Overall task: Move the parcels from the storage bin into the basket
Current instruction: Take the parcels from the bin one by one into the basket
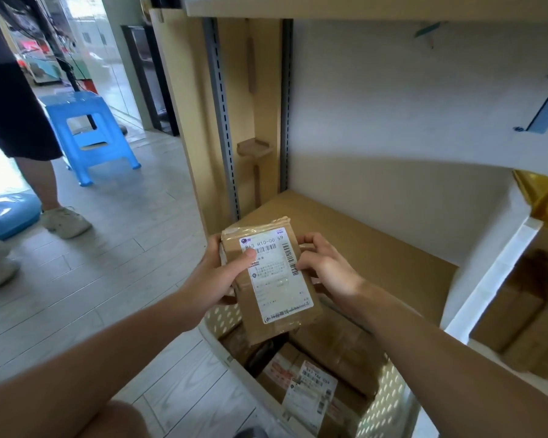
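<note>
Over the white basket (389, 403), near the shelf, both hands hold one brown parcel (268, 281) up, label showing, maybe to read it. Left hand (214, 281) fingers grip its left edge; right hand (325, 268) fingers pinch its right edge. Below, the basket holds at least three more parcels.

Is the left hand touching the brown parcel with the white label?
Touching. In the head view the left hand grips the parcel, thumb pressed on its white label.
</note>
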Tool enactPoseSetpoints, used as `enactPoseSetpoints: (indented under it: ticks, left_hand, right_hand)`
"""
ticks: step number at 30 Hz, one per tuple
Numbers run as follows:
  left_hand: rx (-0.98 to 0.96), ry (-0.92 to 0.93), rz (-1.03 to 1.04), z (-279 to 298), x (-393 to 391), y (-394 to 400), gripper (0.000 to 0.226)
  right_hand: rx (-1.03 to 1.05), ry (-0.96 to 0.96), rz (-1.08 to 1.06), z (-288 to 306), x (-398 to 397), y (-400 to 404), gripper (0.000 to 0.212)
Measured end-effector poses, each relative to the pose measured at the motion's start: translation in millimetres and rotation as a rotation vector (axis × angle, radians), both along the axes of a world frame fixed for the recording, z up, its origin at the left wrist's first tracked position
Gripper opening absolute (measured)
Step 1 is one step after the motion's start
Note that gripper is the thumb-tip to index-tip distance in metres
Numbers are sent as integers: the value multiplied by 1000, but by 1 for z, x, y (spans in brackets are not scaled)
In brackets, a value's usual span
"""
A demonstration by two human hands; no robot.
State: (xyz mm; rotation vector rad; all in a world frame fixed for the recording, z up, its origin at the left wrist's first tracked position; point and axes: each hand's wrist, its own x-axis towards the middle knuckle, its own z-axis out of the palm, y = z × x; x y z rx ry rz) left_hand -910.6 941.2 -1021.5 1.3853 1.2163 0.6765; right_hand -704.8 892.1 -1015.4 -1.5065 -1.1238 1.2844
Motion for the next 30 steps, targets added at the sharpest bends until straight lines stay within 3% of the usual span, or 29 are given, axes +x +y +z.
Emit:
enactPoseSetpoints:
  ticks: [3,7,12,19,26,30]
  left_hand:
    - [87,104,5,-4,-5,5,52]
    - [180,292,-17,-14,-11,10,63]
    - [239,506,-62,-33,-17,23,71]
    - [319,687,-112,-47,-17,27,62]
    - [290,831,-318,-61,-18,23,56]
    - [364,886,-328,-61,-16,25,60]
  right_hand:
    - [-15,-98,26,-10,-6,13,38]
    - [-10,-368,90,-31,-11,26,44]
    - [57,-643,92,-51,-23,35,27]
    - [2,-688,88,-63,-35,44,36]
    - [-118,-741,188,-73,-37,44,38]
    - [-87,-690,185,-73,-38,44,29]
